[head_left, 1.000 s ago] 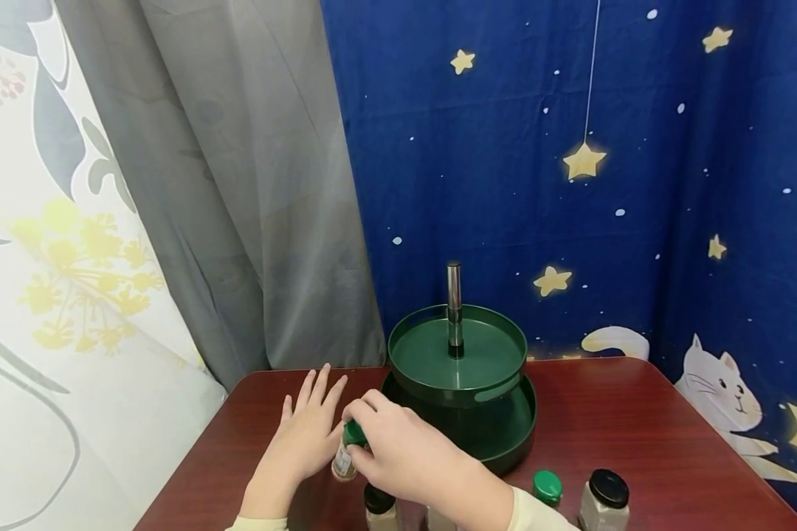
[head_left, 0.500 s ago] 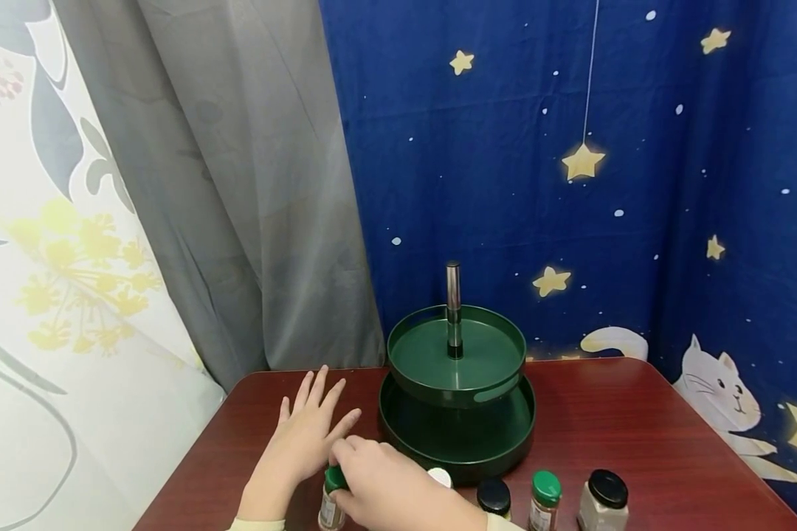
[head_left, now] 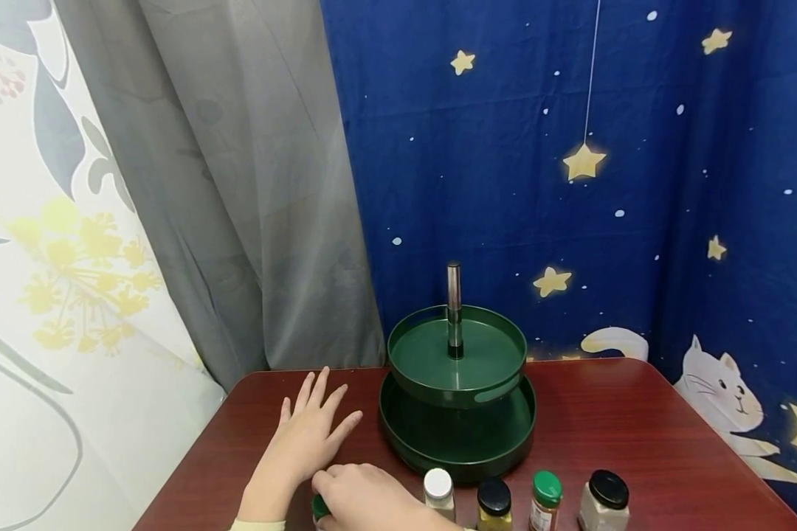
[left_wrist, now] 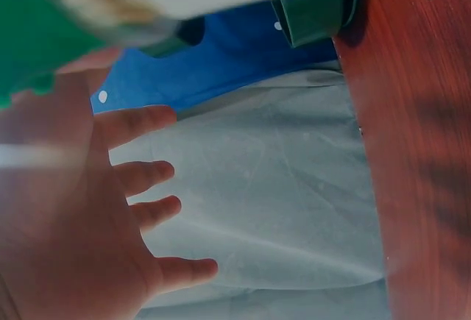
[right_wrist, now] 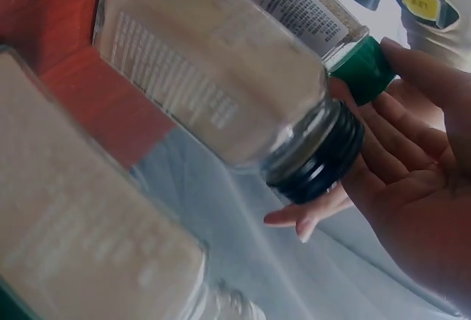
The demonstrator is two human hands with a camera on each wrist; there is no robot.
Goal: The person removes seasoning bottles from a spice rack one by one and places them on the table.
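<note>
My right hand (head_left: 372, 500) pinches a spice jar by its green cap (head_left: 319, 507) at the table's front edge. In the right wrist view, this spice jar (right_wrist: 302, 7) shows its label and brownish contents, with fingers and thumb at the cap. My left hand (head_left: 299, 445) is spread, fingers straight, just beyond the right hand; in its wrist view the left palm (left_wrist: 66, 210) faces the camera and holds nothing. A large black-lidded jar (right_wrist: 213, 70) of pale powder stands close to my right hand. In the head view, the held jar's body is hidden.
A two-tier green round tray (head_left: 454, 398) with a metal post stands at the table's middle. In front are a white-lidded jar (head_left: 439, 487), a black-lidded jar (head_left: 494, 498), a green-capped jar (head_left: 546, 493) and another black-lidded jar (head_left: 607, 493). Curtains (head_left: 505, 184) hang behind.
My right hand has moved toward me and slightly left with the green-capped spice jar, away from the left hand, uncovering the lower tray and front jars. The left hand has stayed nearly still.
</note>
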